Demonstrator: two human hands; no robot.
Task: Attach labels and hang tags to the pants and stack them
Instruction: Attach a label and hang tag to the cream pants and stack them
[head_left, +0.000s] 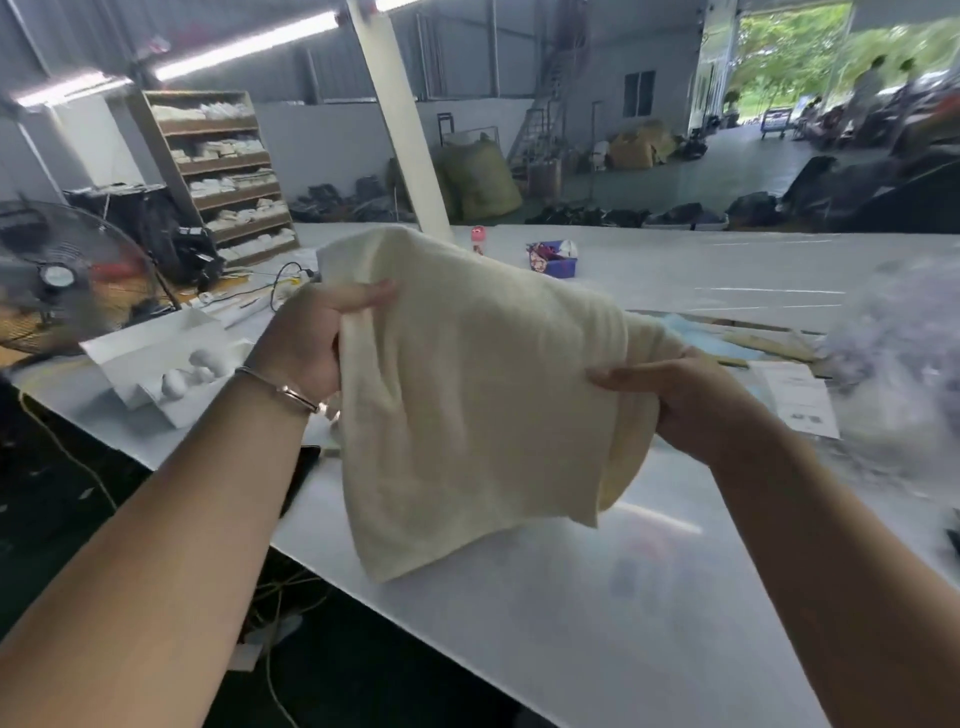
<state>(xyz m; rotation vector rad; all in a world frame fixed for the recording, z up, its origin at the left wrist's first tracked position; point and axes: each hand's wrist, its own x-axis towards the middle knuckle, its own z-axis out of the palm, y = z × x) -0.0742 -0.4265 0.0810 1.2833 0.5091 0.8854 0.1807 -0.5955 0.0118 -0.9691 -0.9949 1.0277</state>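
Note:
A cream folded pair of pants (467, 395) hangs in the air above the white table (571, 623). My left hand (317, 343) grips its left edge, thumb on the front of the cloth. My right hand (691, 400) grips the right edge lower down, fingers curled round the fold. The lower corner of the pants droops toward the table. No label or hang tag shows on the cloth from this side.
An open white box (156, 364) with white rounded items sits at the left. A fan (62, 275) stands behind it. Papers (795, 397) and a blurred clear plastic heap (898, 343) lie at the right. A pink bottle (477, 240) and blue basket (556, 260) stand farther back.

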